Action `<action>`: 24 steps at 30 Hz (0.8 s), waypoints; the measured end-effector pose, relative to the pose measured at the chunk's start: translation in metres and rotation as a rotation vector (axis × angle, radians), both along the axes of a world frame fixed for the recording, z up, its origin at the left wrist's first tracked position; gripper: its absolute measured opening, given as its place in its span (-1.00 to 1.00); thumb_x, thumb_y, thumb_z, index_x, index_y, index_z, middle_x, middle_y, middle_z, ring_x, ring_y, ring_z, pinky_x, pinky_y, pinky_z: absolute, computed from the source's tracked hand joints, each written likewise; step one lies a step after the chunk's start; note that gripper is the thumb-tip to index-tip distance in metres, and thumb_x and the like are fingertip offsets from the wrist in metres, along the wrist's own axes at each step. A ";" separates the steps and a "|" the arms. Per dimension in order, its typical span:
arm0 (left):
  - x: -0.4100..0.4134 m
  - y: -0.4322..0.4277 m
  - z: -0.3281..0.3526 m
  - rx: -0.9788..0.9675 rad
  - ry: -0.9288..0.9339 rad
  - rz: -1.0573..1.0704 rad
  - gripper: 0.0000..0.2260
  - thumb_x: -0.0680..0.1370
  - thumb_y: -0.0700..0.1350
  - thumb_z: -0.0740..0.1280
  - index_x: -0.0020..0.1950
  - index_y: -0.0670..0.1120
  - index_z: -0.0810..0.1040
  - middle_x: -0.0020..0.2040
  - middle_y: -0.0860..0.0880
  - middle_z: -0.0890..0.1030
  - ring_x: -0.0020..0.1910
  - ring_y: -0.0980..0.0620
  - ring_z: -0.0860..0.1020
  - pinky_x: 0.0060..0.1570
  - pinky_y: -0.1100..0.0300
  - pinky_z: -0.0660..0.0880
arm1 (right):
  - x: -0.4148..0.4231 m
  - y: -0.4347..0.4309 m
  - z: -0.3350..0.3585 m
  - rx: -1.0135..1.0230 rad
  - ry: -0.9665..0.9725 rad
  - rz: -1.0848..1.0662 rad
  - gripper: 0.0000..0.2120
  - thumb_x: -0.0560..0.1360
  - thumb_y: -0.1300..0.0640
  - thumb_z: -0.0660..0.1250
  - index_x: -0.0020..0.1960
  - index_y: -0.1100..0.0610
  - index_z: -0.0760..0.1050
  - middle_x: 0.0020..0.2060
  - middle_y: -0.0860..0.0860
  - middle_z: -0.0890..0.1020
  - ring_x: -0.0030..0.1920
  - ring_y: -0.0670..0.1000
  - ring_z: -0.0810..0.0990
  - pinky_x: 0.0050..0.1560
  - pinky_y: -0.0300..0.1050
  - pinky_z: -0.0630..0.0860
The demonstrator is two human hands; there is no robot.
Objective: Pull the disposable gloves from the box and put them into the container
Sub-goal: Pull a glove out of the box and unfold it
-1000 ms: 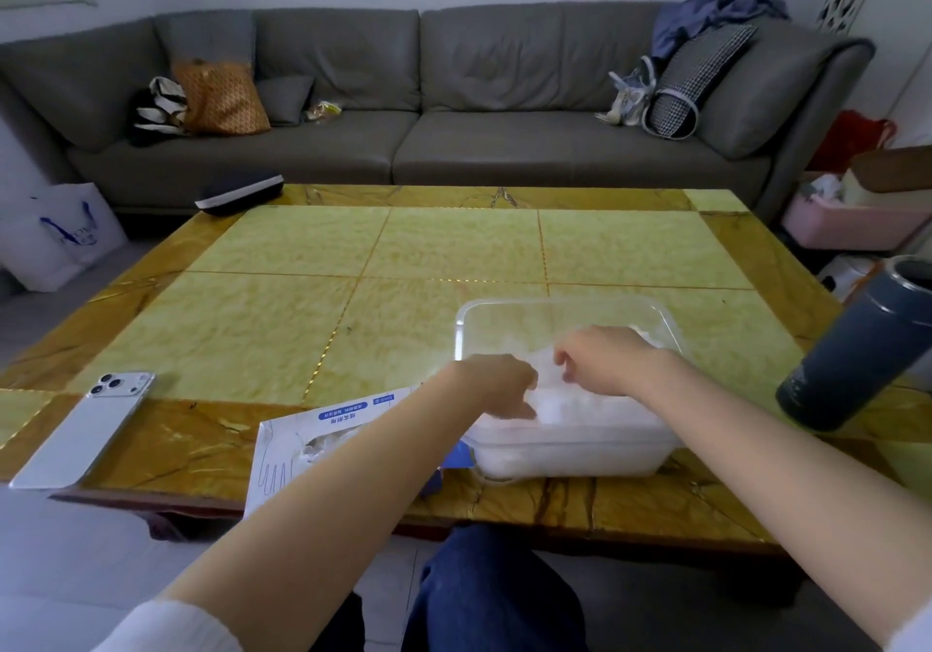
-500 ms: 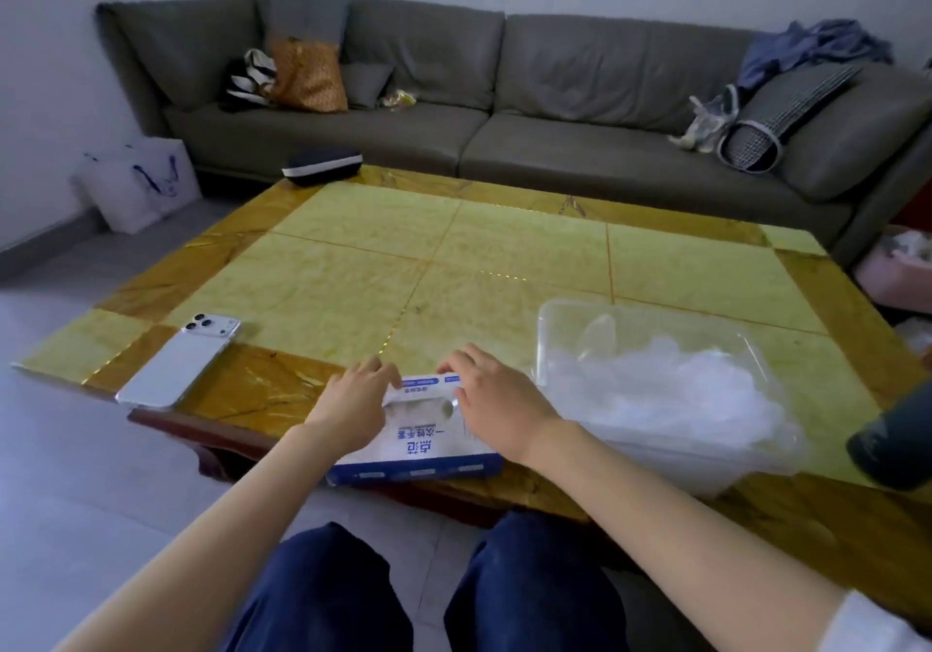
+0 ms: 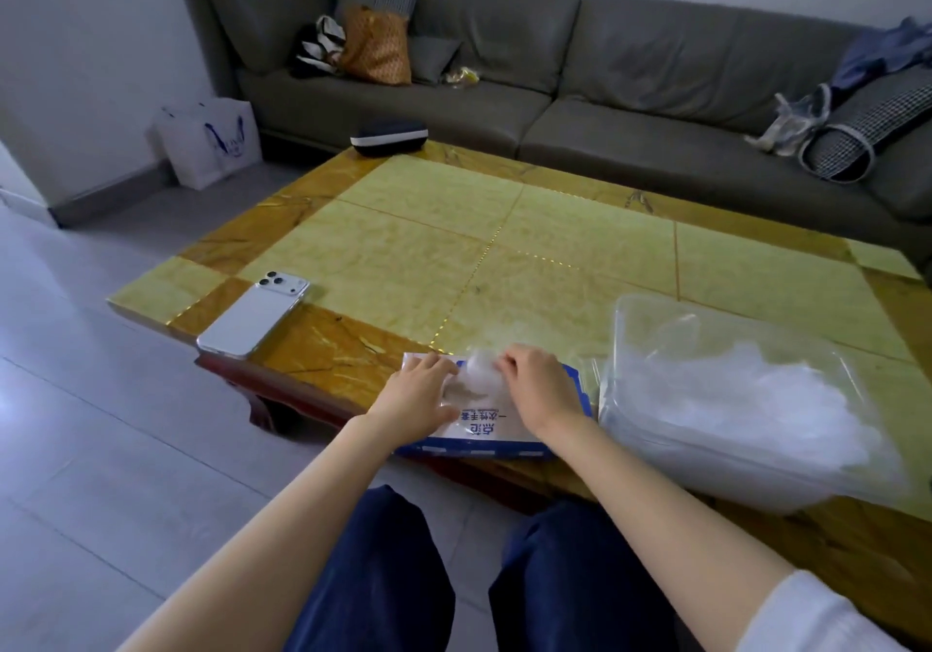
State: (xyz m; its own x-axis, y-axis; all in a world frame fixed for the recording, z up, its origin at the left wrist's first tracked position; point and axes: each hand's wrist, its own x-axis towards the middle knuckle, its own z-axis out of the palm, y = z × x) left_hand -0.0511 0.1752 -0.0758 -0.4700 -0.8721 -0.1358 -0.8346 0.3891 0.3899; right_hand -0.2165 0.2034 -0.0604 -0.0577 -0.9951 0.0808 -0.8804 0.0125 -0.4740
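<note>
Nearest, at six o'clock, were the person's knees (image 3: 393,565) in dark trousers. Just beyond them the blue and white glove box (image 3: 479,432) lay flat at the near edge of the table (image 3: 555,268). The left hand (image 3: 416,399) lay on the box's nine o'clock side, fingers fairly straight and pressing down, holding nothing. The right hand (image 3: 542,391) sat at the three o'clock side, its fingertips curled and pinching a glove tuft (image 3: 478,368) that rose from the slot at the box's twelve o'clock end.

At three o'clock from the box, just beside it, stood the clear container (image 3: 611,389), already piled with heaped gloves (image 3: 746,409). A phone (image 3: 252,316) lay at ten o'clock, well apart, and a black case (image 3: 388,137) sat at the far table corner, with the sofa (image 3: 630,96) behind.

The pull would probably go best drawn up and toward three o'clock in one smooth motion. The left palm should bear down so the light box does not lift or slide off the edge. The thin film looked likely to drag further gloves along, so a pinch low on the tuft seemed wise.
</note>
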 end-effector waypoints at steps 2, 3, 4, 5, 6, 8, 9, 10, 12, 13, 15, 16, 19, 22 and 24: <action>0.000 -0.001 -0.002 -0.012 0.001 0.000 -0.52 0.52 -0.04 0.33 0.41 -0.05 0.30 0.39 0.00 0.34 0.38 -0.04 0.28 0.32 0.01 0.33 | -0.010 -0.001 0.006 -0.031 -0.041 -0.047 -0.71 0.61 0.17 0.16 -0.29 0.14 0.37 -0.38 -0.01 0.45 -0.37 -0.03 0.39 -0.36 -0.23 0.28; 0.000 -0.002 -0.003 -0.017 0.003 0.003 -0.51 0.52 -0.04 0.33 0.41 -0.05 0.29 0.39 0.00 0.34 0.38 -0.04 0.28 0.32 0.01 0.33 | -0.014 -0.002 0.010 -0.043 -0.057 -0.059 -0.71 0.61 0.18 0.15 -0.29 0.16 0.38 -0.39 0.01 0.46 -0.37 0.00 0.41 -0.32 -0.17 0.34; 0.000 -0.002 -0.003 -0.022 0.004 0.005 -0.51 0.51 -0.03 0.34 0.41 -0.05 0.29 0.39 0.00 0.34 0.38 -0.04 0.28 0.33 0.01 0.33 | -0.018 -0.002 0.013 -0.055 -0.074 -0.069 -0.70 0.62 0.20 0.14 -0.27 0.21 0.41 -0.37 0.07 0.50 -0.35 0.06 0.46 -0.28 -0.10 0.41; 0.000 -0.002 -0.003 -0.026 0.003 0.004 -0.51 0.51 -0.03 0.34 0.41 -0.05 0.30 0.39 0.00 0.35 0.38 -0.04 0.28 0.33 0.02 0.32 | -0.020 -0.001 0.015 -0.073 -0.097 -0.080 -0.70 0.61 0.21 0.12 -0.26 0.25 0.43 -0.33 0.13 0.55 -0.31 0.12 0.51 -0.24 -0.03 0.44; 0.000 -0.002 -0.003 -0.028 0.002 0.003 -0.51 0.51 -0.03 0.34 0.41 -0.05 0.30 0.39 0.00 0.35 0.38 -0.04 0.28 0.33 0.02 0.32 | -0.022 -0.001 0.018 -0.097 -0.123 -0.093 -0.71 0.60 0.24 0.11 -0.26 0.26 0.43 -0.29 0.18 0.57 -0.27 0.16 0.53 -0.22 -0.01 0.46; 0.000 -0.001 -0.002 -0.028 0.001 0.005 -0.51 0.51 -0.02 0.34 0.40 -0.05 0.30 0.38 0.00 0.35 0.37 -0.03 0.28 0.32 0.03 0.32 | -0.023 0.000 0.024 -0.166 -0.165 -0.124 -0.74 0.60 0.25 0.08 -0.24 0.23 0.40 -0.23 0.19 0.56 -0.19 0.16 0.54 -0.17 0.04 0.48; 0.000 -0.001 -0.001 -0.025 0.004 0.007 -0.52 0.51 -0.02 0.34 0.40 -0.06 0.31 0.37 0.00 0.36 0.37 -0.03 0.28 0.32 0.04 0.32 | -0.022 0.000 0.029 -0.199 -0.184 -0.141 -0.76 0.61 0.24 0.07 -0.20 0.23 0.40 -0.21 0.16 0.55 -0.17 0.15 0.53 -0.14 0.05 0.49; 0.000 -0.001 0.000 -0.020 0.006 0.008 -0.52 0.51 -0.03 0.34 0.39 -0.06 0.31 0.37 0.00 0.36 0.36 -0.03 0.29 0.31 0.05 0.32 | -0.021 0.000 0.035 -0.231 -0.209 -0.158 -0.77 0.62 0.23 0.06 -0.17 0.22 0.39 -0.19 0.13 0.54 -0.16 0.13 0.51 -0.12 0.05 0.47; -0.001 0.000 0.001 -0.013 0.002 0.005 -0.53 0.51 -0.03 0.34 0.39 -0.06 0.31 0.37 0.00 0.36 0.36 -0.03 0.28 0.30 0.05 0.33 | -0.019 0.001 0.047 -0.292 -0.260 -0.183 -0.78 0.64 0.20 0.04 -0.13 0.21 0.36 -0.19 0.11 0.51 -0.17 0.11 0.48 -0.16 0.02 0.43; 0.000 0.000 0.001 -0.009 -0.003 0.003 -0.53 0.52 -0.03 0.34 0.39 -0.06 0.31 0.38 0.00 0.36 0.36 -0.03 0.28 0.30 0.05 0.33 | -0.019 0.002 0.053 -0.325 -0.277 -0.193 -0.78 0.64 0.19 0.02 -0.12 0.20 0.35 -0.19 0.12 0.51 -0.19 0.11 0.47 -0.20 0.00 0.41; -0.001 0.001 0.003 0.002 -0.002 0.004 -0.53 0.52 -0.04 0.34 0.40 -0.05 0.31 0.39 -0.01 0.34 0.38 -0.03 0.27 0.31 0.06 0.32 | -0.022 0.002 0.065 -0.392 -0.283 -0.216 -0.79 0.65 0.18 -0.01 -0.10 0.18 0.32 -0.21 0.10 0.51 -0.24 0.08 0.46 -0.29 -0.07 0.37; -0.001 0.002 0.004 0.008 0.006 0.007 -0.52 0.52 -0.05 0.34 0.40 -0.05 0.30 0.39 -0.01 0.33 0.38 -0.03 0.26 0.31 0.07 0.32 | -0.025 0.002 0.072 -0.426 -0.260 -0.230 -0.80 0.65 0.17 -0.01 -0.09 0.17 0.31 -0.22 0.08 0.51 -0.25 0.06 0.46 -0.33 -0.13 0.35; -0.001 0.001 0.011 0.061 0.061 0.010 -0.51 0.52 -0.09 0.35 0.41 -0.06 0.29 0.40 -0.03 0.34 0.38 -0.03 0.26 0.30 0.11 0.31 | -0.036 0.001 0.088 -0.486 -0.144 -0.269 -0.83 0.65 0.16 0.01 -0.04 0.17 0.33 -0.19 0.03 0.52 -0.25 0.02 0.48 -0.38 -0.25 0.31; 0.002 -0.001 0.022 0.097 0.173 0.063 -0.57 0.53 -0.18 0.32 0.38 -0.13 0.31 0.34 -0.07 0.39 0.32 -0.01 0.36 0.24 0.20 0.33 | -0.047 0.004 0.095 -0.479 -0.127 -0.271 -0.82 0.65 0.16 0.02 -0.01 0.18 0.36 -0.15 0.03 0.54 -0.21 0.01 0.50 -0.31 -0.19 0.35; 0.002 -0.003 0.033 0.003 0.296 0.152 -0.66 0.53 -0.27 0.26 0.30 -0.16 0.35 0.27 -0.09 0.42 0.26 -0.01 0.41 0.19 0.26 0.33 | -0.052 0.008 0.096 -0.467 -0.152 -0.253 -0.84 0.65 0.16 0.02 -0.05 0.14 0.33 -0.15 0.03 0.55 -0.20 0.02 0.51 -0.26 -0.17 0.39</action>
